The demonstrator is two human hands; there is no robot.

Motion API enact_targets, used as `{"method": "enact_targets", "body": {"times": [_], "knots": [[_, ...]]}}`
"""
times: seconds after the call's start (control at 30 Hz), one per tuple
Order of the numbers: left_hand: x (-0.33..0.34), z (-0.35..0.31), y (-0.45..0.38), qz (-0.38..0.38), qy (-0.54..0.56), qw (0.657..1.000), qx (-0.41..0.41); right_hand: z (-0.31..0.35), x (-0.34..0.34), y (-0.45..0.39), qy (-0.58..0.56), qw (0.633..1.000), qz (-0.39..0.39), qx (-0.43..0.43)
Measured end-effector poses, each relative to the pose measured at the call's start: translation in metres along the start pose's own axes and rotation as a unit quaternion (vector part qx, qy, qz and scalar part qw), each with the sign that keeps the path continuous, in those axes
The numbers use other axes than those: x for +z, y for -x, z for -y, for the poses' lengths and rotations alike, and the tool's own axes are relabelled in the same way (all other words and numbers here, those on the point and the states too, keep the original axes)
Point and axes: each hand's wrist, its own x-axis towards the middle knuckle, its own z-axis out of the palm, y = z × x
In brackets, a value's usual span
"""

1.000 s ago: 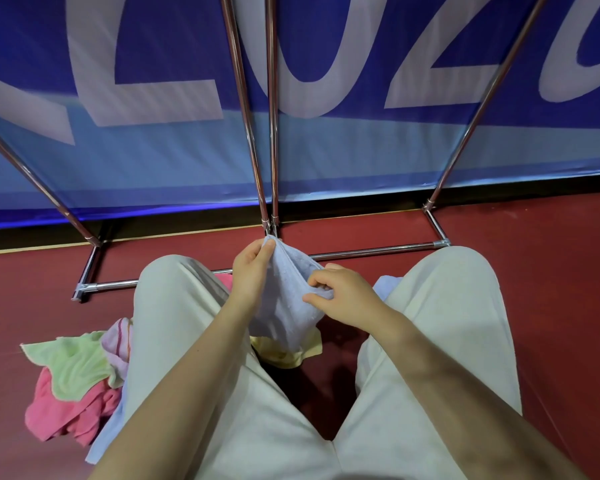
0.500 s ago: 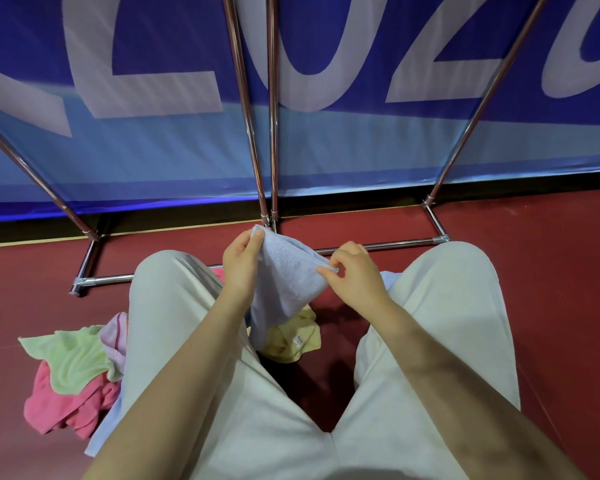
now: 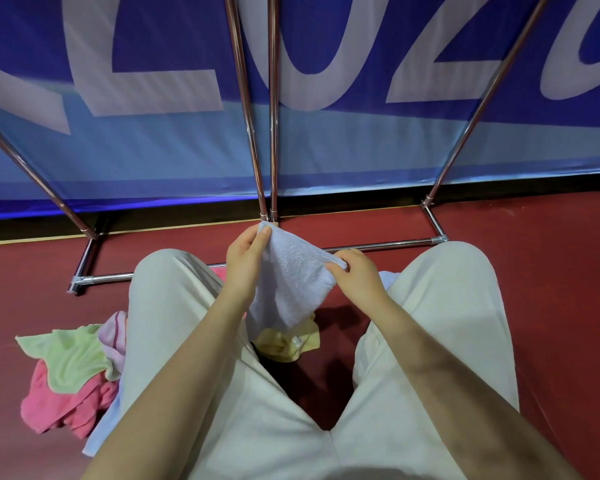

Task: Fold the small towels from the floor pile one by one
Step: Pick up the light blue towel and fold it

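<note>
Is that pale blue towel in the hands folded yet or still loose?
Not neatly folded: the pale blue towel hangs doubled from its top edge, pinched by the left hand and right hand.

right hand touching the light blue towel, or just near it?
Touching. The head view shows the right hand pinching the upper corner of the light blue towel, fingers curled over its edge.

**One head view, looking down and forward**

We have a single wide-angle camera, worn on the head; it faces forward and tilts down over our own lap, close to the hands point(image 3: 302, 271) and forearms, which fill the lower centre; the red floor point(image 3: 534, 271) lies beyond the knees; the blue banner point(image 3: 326, 150) closes the top of the frame; straight poles bow outward at the edges.
</note>
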Motion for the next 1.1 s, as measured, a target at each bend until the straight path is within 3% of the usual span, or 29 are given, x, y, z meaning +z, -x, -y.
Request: {"method": "enact_targets", "body": {"times": [0.23,0.47,0.6,0.87,1.1], "knots": [[-0.002,0.003,-0.003,-0.029,0.035,0.999,-0.023,0.013,-0.007,0.000,-0.241,0.969,-0.043,0.026],[0.007,0.011,-0.002,-0.059,0.045,0.995,-0.065,0.016,-0.006,0.000,-0.217,0.971,-0.101,0.007],[0.018,0.006,0.001,-0.065,0.098,0.984,-0.133,0.015,-0.008,-0.001,-0.207,0.968,-0.139,0.015],[0.038,0.009,0.004,-0.088,0.157,0.948,-0.263,0.010,-0.004,-0.009,-0.222,0.951,-0.182,0.111],[0.053,0.003,0.011,-0.085,0.228,0.933,-0.264,0.021,0.006,-0.011,-0.193,0.956,-0.167,0.142]]}}
